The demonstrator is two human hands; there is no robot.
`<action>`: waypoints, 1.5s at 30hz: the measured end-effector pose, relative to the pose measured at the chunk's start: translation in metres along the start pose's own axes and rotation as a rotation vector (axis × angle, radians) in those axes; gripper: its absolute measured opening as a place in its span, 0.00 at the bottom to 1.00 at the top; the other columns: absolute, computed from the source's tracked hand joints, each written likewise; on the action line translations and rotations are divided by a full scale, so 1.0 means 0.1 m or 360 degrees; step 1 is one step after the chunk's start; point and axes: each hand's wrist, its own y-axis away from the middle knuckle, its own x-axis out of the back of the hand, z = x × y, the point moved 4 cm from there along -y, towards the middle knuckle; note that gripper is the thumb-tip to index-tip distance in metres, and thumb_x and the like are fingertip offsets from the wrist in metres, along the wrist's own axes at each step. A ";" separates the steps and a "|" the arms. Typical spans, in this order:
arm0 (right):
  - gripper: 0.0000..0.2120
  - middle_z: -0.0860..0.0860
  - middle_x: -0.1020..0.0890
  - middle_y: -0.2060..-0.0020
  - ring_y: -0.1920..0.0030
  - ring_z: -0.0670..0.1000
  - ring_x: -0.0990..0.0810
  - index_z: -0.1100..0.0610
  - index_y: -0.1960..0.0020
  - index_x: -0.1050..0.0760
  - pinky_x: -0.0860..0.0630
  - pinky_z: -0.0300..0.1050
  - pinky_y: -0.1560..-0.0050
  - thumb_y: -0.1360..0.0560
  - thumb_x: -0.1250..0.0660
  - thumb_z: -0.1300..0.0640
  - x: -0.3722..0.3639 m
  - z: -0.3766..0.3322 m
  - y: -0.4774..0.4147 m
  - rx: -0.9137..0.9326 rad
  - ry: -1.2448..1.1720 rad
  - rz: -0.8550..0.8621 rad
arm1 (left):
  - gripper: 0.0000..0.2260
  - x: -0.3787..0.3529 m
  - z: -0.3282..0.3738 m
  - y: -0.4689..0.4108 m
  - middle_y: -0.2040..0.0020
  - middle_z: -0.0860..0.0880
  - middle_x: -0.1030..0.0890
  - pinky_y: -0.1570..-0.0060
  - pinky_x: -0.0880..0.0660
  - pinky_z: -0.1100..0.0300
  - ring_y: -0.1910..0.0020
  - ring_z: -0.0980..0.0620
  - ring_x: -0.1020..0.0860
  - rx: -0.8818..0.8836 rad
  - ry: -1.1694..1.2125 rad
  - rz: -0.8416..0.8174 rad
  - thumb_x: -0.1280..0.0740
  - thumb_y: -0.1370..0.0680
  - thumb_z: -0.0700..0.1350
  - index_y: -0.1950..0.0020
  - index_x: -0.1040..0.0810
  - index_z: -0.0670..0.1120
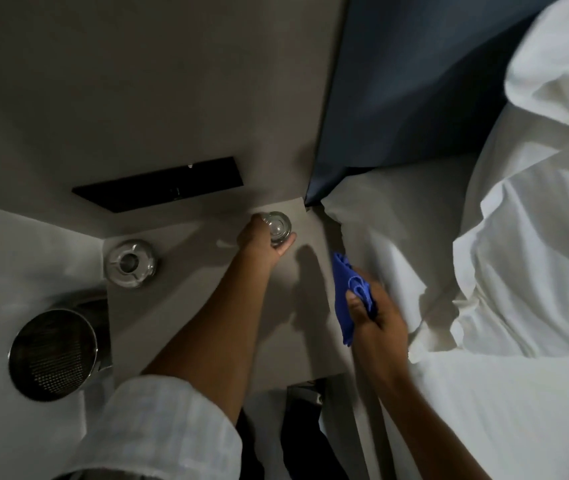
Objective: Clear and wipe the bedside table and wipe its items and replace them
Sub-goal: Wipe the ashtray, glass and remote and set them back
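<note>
The left hand reaches across the grey tabletop to its far right corner, where its fingers are curled round a clear glass; whether the glass rests on the surface or is lifted cannot be told. The right hand is at the tabletop's right edge, beside the white bed, its fingers closed on a bunched blue cloth that hangs down over the edge. A glass ashtray sits at the tabletop's far left corner, well apart from the glass. A metal bin stands on the floor just left of the tabletop. A black panel is set in the wall behind
</note>
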 end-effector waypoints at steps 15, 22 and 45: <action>0.13 0.51 0.21 0.46 0.49 0.53 0.21 0.44 0.36 0.27 0.22 0.57 0.45 0.19 0.39 0.53 -0.05 -0.09 0.32 0.0045 -0.0110 0.0005 | 0.21 0.58 -0.02 0.42 0.32 0.47 0.25 0.50 0.26 0.50 0.38 0.45 0.25 -0.0346 -0.0768 0.0090 0.35 0.23 0.58 0.33 0.26 0.49; 0.08 0.51 0.15 0.50 0.46 0.55 0.17 0.54 0.42 0.24 0.18 0.47 0.50 0.18 0.40 0.57 0.00 -0.15 0.89 -0.0170 -0.0863 0.0056 | 0.29 1.35 -0.74 1.50 0.40 0.51 0.17 0.50 0.19 0.56 0.45 0.50 0.16 -0.0217 -0.1213 -0.0864 0.26 0.32 0.60 0.33 0.26 0.54; 0.14 0.45 0.23 0.60 0.63 0.48 0.22 0.49 0.56 0.31 0.23 0.47 0.61 0.35 0.30 0.63 2.61 1.12 2.28 -0.0274 -0.0727 0.1186 | 0.17 0.66 -3.35 2.94 0.40 0.48 0.18 0.44 0.23 0.53 0.42 0.48 0.21 -0.1386 -0.2323 -0.0809 0.33 0.22 0.49 0.34 0.26 0.50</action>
